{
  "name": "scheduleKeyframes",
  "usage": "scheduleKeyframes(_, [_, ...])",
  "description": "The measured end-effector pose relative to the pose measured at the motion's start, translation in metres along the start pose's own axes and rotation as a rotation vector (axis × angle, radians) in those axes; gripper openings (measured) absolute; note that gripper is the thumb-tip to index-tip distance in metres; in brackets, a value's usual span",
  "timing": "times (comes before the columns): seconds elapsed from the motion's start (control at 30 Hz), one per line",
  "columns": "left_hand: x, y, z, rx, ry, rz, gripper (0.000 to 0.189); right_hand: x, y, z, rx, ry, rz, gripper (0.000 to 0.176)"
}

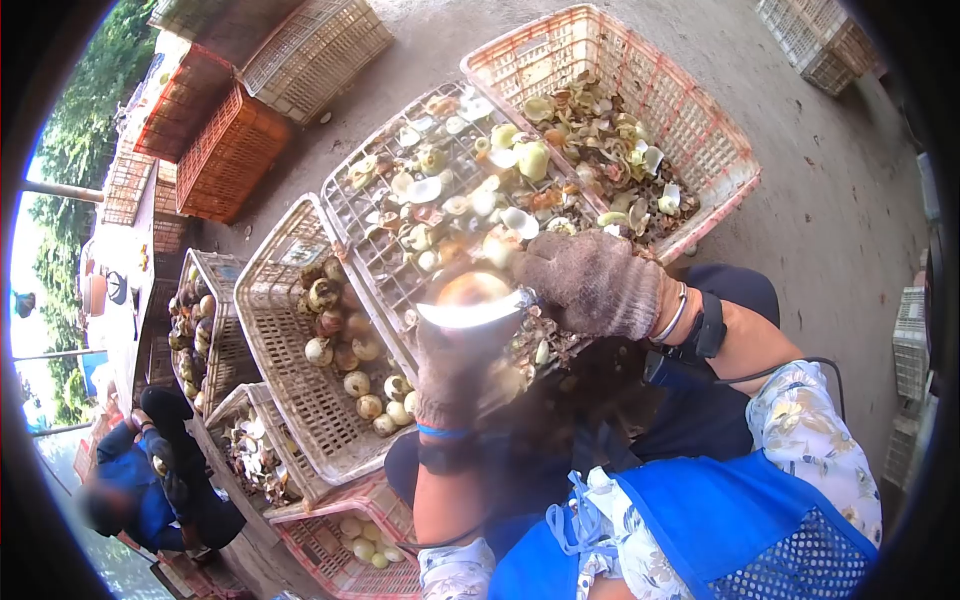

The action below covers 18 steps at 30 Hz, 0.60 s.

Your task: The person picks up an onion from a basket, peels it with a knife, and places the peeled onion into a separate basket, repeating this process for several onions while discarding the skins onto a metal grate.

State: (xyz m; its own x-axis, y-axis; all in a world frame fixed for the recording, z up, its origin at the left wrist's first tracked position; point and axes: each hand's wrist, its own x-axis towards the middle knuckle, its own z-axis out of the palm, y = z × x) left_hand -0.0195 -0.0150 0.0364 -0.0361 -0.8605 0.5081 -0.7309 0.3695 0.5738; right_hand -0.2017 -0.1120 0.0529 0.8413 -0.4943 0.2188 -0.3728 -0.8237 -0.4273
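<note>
My left hand (455, 375), in a worn glove and blurred by motion, is closed around an onion (475, 290). A bright white curved edge shows across the onion; glare hides its detail. Close on the right, my right hand (595, 285), in a dirty brown glove, is pinched closed at the onion's side. It grips what looks like a small knife (528, 297), mostly hidden by the fingers. Beneath both hands lies a wire rack (385, 215) strewn with onion skins and trimmed pieces.
A crate of onion peelings (700, 140) stands beyond the rack. To the left are a crate of unpeeled onions (262, 290) and a red crate (315, 560) with pale peeled onions. Stacked crates (225, 150) stand farther back. Another person (165, 490) works at lower left.
</note>
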Motion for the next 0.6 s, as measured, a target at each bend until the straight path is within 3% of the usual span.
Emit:
scheduleKeyframes(0.07, [0.002, 0.008, 0.000, 0.000, -0.005, -0.072, 0.016, 0.000, 0.005, 0.001, -0.001, 0.037, -0.037, 0.025])
scheduleKeyframes(0.13, [0.003, 0.005, -0.001, 0.114, -0.043, 0.057, 0.020, -0.002, 0.008, 0.003, 0.041, 0.013, -0.077, 0.047])
scheduleKeyframes(0.17, [-0.010, -0.006, -0.002, 0.245, -0.225, 0.016, 0.038, -0.002, 0.011, 0.006, 0.017, -0.018, -0.082, 0.048])
scheduleKeyframes(0.2, [-0.019, -0.012, 0.002, 0.241, -0.227, 0.017, 0.038, -0.002, 0.012, 0.008, 0.016, -0.019, -0.078, 0.048])
scheduleKeyframes(0.27, [-0.021, -0.011, 0.004, 0.163, -0.210, -0.111, 0.041, -0.003, 0.014, 0.010, -0.019, 0.036, -0.127, 0.025])
scheduleKeyframes(0.4, [-0.024, -0.012, 0.006, 0.237, -0.256, 0.007, 0.038, -0.004, 0.021, 0.022, -0.019, 0.129, -0.142, 0.024])
scheduleKeyframes(0.47, [-0.020, 0.001, 0.008, -0.218, -0.352, -0.484, 0.043, -0.003, 0.034, 0.033, -0.030, 0.118, -0.152, 0.022])
scheduleKeyframes(0.5, [-0.015, 0.018, 0.014, -0.863, 0.026, -0.839, 0.051, -0.006, 0.038, 0.029, -0.332, 0.190, -0.091, 0.018])
scheduleKeyframes(0.6, [-0.013, 0.028, 0.006, -0.695, -0.049, -0.730, 0.065, -0.010, 0.098, 0.045, -0.048, 0.006, 0.536, 0.018])
